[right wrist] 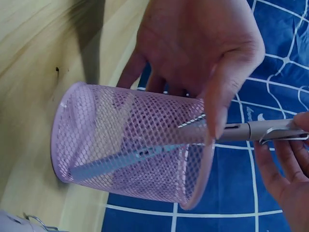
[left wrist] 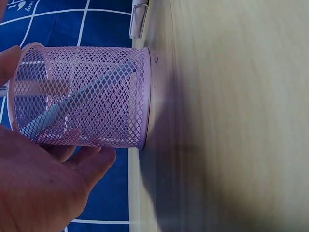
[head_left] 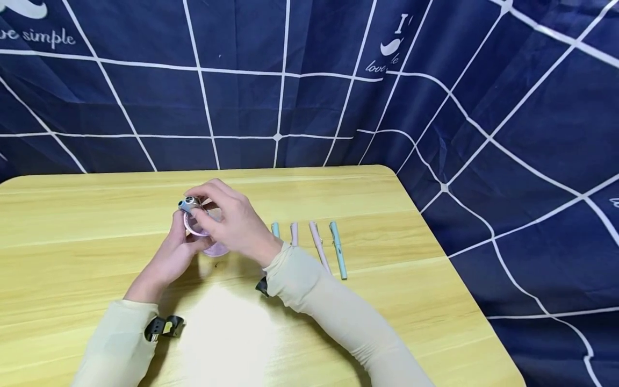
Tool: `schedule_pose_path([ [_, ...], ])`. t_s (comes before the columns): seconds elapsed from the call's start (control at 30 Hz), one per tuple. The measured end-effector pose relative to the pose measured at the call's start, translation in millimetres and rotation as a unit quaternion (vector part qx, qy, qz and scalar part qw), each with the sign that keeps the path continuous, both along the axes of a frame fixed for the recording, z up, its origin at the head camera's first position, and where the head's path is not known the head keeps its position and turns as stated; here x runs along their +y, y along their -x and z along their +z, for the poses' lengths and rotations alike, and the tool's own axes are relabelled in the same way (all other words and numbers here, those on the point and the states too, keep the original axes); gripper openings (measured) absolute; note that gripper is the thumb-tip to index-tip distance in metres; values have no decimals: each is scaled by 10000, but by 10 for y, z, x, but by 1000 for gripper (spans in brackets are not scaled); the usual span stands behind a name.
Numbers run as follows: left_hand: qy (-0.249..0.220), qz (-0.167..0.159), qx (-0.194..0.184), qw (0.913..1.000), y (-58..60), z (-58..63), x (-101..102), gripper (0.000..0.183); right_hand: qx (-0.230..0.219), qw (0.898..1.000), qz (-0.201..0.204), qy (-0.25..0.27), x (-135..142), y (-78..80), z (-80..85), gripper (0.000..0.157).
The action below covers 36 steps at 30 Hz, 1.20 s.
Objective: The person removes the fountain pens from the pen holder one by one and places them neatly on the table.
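A lilac wire-mesh pen holder [left wrist: 87, 96] stands on the wooden table. My left hand [head_left: 175, 251] grips its side, the thumb at the rim and the other fingers behind the mesh. With thumb and fingertips my right hand [head_left: 232, 215] pinches a pale pinkish-grey pen [right wrist: 236, 131] by its clipped cap end. The lower part of that pen reaches through the mouth of the holder. Inside, a teal pen [right wrist: 111, 164] leans slantwise, seen through the mesh. From the head camera, the right hand covers part of the holder.
Several pens lie side by side right of the holder, among them a lilac pen [head_left: 319, 244] and a teal pen [head_left: 338, 250]; the right forearm partly covers the row. Behind the table [head_left: 96, 215] and along its right side hangs a dark blue curtain [head_left: 242, 107] with white lines.
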<state>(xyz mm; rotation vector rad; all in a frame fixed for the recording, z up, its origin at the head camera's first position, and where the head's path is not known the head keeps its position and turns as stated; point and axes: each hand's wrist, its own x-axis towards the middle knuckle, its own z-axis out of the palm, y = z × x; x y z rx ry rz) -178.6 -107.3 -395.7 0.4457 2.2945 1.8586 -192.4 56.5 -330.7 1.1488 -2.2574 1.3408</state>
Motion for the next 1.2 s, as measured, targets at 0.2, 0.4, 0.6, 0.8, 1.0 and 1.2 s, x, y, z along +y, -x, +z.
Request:
schedule_pose_path([
  [0.2,74,69,-97,9999,5,0,-8,74,293,9989,9,353,39,9,50,23],
  [0.4,79,77,-234,9997,-4,1,-3,74,670,9955,-30,665,105,0,118,24],
  [0.6,112,106,-179,9997,-8,4,3,71,872,9918,-165,924,184,-12,207,24],
  [0.8,146,114,-180,9997,-10,4,0,69,839,9887,-283,1206,277,9,271,25],
  [1.0,103,120,-168,9997,-12,1,2,70,789,9849,-372,1498,440,21,343,28],
  [1.2,60,114,-146,9998,-20,-2,6,71,699,9835,-518,1588,700,38,385,27],
])
